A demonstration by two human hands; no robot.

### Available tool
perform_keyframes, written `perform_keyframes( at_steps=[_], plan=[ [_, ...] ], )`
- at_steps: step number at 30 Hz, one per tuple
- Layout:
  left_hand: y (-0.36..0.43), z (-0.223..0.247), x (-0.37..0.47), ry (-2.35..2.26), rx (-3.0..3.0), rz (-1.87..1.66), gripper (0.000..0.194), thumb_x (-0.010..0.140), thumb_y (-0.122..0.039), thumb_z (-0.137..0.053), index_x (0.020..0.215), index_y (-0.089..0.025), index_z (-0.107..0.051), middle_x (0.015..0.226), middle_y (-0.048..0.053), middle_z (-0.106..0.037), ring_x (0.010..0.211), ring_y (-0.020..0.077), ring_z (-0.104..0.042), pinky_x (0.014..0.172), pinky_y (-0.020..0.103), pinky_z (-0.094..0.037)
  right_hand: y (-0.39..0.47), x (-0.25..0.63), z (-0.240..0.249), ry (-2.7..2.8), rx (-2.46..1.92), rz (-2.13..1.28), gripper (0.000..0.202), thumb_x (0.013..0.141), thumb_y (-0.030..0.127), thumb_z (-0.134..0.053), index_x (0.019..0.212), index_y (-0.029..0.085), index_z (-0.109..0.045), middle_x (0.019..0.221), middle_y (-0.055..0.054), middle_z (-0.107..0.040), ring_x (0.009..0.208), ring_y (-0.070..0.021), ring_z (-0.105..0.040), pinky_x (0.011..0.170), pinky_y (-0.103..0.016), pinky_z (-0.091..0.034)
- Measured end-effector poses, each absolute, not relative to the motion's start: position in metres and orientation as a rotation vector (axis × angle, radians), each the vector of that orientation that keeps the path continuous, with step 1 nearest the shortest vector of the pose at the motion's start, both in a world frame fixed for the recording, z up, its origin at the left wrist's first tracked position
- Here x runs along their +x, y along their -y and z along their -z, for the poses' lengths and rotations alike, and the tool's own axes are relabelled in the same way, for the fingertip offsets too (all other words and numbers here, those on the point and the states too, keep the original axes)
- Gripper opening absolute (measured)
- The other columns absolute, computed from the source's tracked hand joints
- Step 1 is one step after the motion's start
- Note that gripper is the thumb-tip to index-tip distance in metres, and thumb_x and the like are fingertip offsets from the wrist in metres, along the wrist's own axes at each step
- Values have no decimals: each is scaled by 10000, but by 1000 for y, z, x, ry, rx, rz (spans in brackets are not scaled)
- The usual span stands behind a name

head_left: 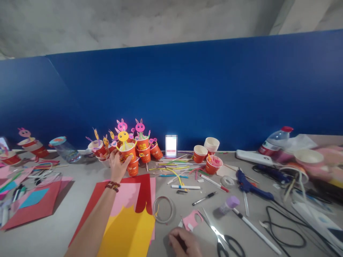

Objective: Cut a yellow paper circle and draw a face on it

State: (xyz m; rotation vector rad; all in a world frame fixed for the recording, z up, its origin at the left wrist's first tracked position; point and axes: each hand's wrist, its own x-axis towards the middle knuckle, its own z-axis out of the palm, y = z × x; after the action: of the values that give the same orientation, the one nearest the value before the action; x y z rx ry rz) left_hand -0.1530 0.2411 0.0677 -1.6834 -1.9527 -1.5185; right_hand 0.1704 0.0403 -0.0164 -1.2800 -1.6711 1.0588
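Observation:
My left hand (119, 165), with a beaded bracelet on the wrist, reaches to the back left and grips a red paper cup (128, 152) that bears a yellow paper bunny face (123, 136). That cup sits on top of another red cup (133, 167). More red cups with pink bunny faces (139, 126) stand around it. At the bottom centre is my right hand (184, 242), its fingers curled; whether it holds anything is hidden. Beside it are pink paper scraps (193, 219) and black-handled scissors (218, 233).
Yellow paper (128, 232) and red paper lie under my left forearm. Straws (174, 166), a tape ring (164, 210), pens, a purple-capped glue stick (229, 204) and a blue glue gun (252, 187) with a looping cord are spread to the right. A blue partition (187, 92) stands behind.

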Motion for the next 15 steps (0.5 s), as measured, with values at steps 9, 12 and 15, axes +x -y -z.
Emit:
perform_keyframes(
  at_steps=[9, 12, 15],
  plan=[
    [-244, -70, -156, 1950, -1662, 1490, 481, 787, -606, -642, 1060, -211, -613, 1232, 143, -522, 1270, 358, -442, 1105, 510, -350, -40, 171, 17, 1671, -1283, -1076, 461, 920, 559, -505, 698, 194, -678, 657, -39, -679, 611, -167, -577, 581, -235, -411],
    [-243, -69, -156, 1956, -1666, 1458, 486, 779, -616, -639, 1033, -202, -622, 1240, 149, -520, 1262, 370, -444, 1109, 525, -331, -40, 171, 13, 1672, -1295, -1070, 475, 916, 579, -503, 691, 199, -677, 653, -36, -677, 617, -168, -578, 591, -236, -420],
    [-243, -67, -157, 1965, -1661, 1433, 497, 775, -619, -636, 1039, -198, -621, 1248, 154, -519, 1259, 377, -445, 1105, 540, -321, -39, 169, 12, 1655, -1300, -1060, 492, 906, 607, -510, 674, 204, -673, 640, -33, -669, 614, -168, -571, 602, -237, -437]
  ],
)
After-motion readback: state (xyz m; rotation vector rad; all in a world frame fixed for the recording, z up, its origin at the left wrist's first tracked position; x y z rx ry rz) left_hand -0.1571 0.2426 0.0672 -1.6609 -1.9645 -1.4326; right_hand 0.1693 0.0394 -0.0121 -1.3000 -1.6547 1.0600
